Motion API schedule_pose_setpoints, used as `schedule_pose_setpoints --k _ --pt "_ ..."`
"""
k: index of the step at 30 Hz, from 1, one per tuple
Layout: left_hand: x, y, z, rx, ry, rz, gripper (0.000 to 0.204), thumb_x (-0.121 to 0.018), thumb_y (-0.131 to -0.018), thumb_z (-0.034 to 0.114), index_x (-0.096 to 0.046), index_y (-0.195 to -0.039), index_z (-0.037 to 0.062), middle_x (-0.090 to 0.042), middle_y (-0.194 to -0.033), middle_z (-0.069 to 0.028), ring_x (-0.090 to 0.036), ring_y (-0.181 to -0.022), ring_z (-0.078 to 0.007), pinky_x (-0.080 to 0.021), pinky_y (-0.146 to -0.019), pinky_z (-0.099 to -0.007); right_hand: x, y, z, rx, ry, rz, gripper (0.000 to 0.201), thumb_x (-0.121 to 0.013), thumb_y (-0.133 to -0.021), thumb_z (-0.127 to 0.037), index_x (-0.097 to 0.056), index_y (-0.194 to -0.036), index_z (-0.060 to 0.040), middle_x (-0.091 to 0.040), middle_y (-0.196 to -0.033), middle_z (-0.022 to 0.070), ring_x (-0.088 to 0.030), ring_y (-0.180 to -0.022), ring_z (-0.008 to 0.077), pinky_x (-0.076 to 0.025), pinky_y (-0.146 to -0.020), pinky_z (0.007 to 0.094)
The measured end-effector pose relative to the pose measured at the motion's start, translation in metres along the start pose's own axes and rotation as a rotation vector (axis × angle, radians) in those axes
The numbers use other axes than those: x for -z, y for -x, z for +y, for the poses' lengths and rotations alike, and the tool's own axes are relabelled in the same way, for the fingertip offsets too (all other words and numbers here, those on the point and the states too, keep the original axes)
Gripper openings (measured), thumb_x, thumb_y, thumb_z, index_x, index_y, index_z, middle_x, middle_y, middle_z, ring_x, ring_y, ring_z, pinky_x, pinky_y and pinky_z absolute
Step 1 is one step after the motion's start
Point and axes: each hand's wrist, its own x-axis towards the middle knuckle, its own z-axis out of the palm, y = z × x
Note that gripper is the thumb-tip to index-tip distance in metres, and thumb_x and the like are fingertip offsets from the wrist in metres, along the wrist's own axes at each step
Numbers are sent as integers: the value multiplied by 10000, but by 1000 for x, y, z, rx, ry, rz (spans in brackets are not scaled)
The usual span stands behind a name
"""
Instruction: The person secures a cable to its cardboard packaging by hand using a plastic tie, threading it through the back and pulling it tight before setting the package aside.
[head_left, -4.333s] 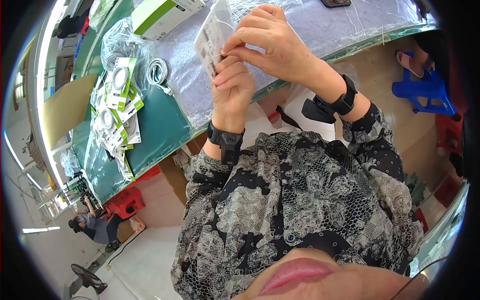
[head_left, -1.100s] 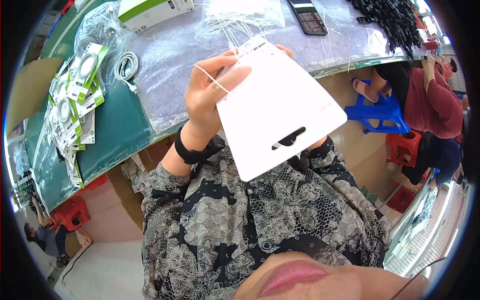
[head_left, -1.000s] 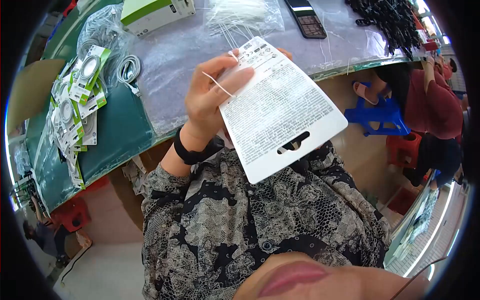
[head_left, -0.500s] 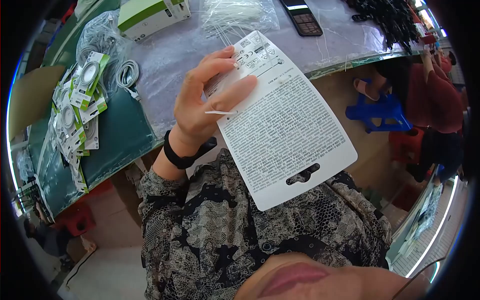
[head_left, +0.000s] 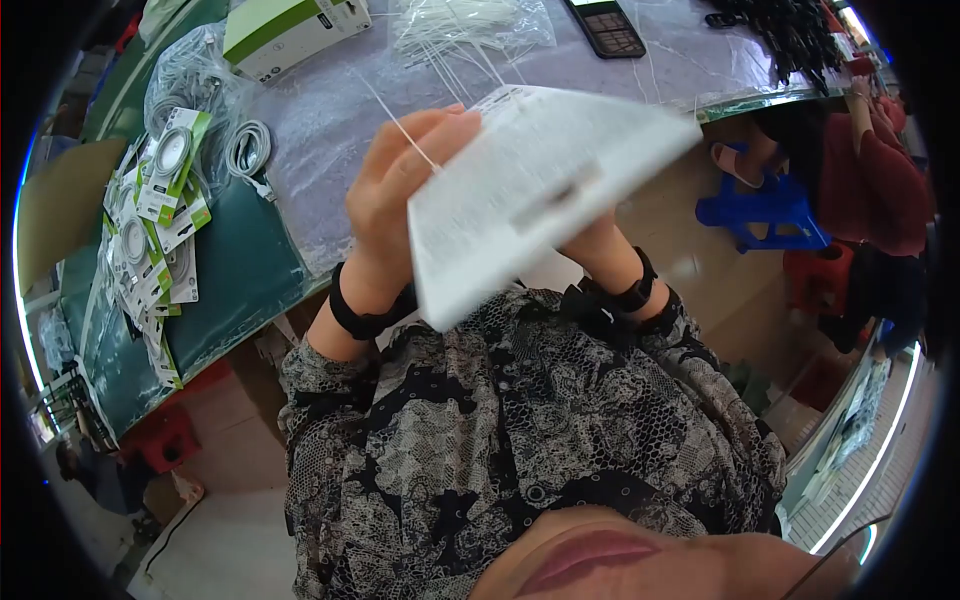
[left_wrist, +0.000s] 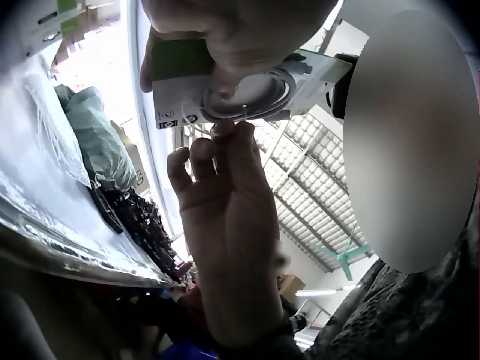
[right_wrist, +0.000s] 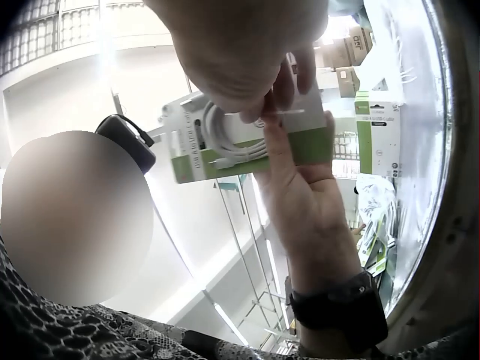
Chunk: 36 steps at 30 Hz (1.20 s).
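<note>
In the head view my left hand (head_left: pixel 395 190) grips a white hang card (head_left: pixel 500 160) by its side, thumb against its printed back. The card is tilted and blurred. A thin white tie (head_left: pixel 402 127) sticks out of its back beside the left fingers. My right hand (head_left: pixel 598 250) is beneath the card, its fingers hidden there. On the card's green-and-white front, in the left wrist view, sits a coiled pale cable (left_wrist: pixel 289 88). There the right hand's fingertips (left_wrist: pixel 244 127) meet at the coil and pinch a thin tie end. The right wrist view shows the coil (right_wrist: pixel 217 135) too.
Carded cables (head_left: pixel 150 240) lie piled at the left, near a loose cable coil (head_left: pixel 248 150) and a green-white box (head_left: pixel 290 35). A bag of white ties (head_left: pixel 470 25), a phone (head_left: pixel 605 28) and black cables (head_left: pixel 785 40) lie further back. A blue stool (head_left: pixel 765 215) stands right.
The card, earlier edge-on, then with its printed back towards the head camera, is now tipped up flatter. More tie sticks out by my left fingers. My right hand shows below the card again.
</note>
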Motion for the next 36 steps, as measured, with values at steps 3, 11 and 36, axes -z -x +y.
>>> schedule_pose_setpoints --k 3,11,36 --pt "-3 6 -1 244 130 42 302 -683 -784 9 -625 -1081 3 -644 -1041 -124 -628 -970 -212 -511 -826 -302 4 -7 3 -170 -5 -102 252 -671 -787 33 -606 -1028 0 -635 -934 72 -609 -826 174 -487 -729 266" --pt "-11 8 1 586 635 215 193 -631 -870 15 -604 -1053 -40 -661 -1010 -77 -623 -870 -122 -498 -789 -261 -12 -21 -1 -186 185 -30 199 -687 -746 56 -657 -927 -21 -614 -781 51 -564 -665 115 -450 -579 238" --pt "-14 16 -7 818 1134 288 267 -524 -937 77 -506 -1202 57 -588 -1155 -76 -598 -1031 -180 -530 -864 -346 -35 -18 25 -566 -336 -1 181 -648 -792 37 -647 -961 -28 -594 -759 79 -594 -647 155 -470 -557 261"
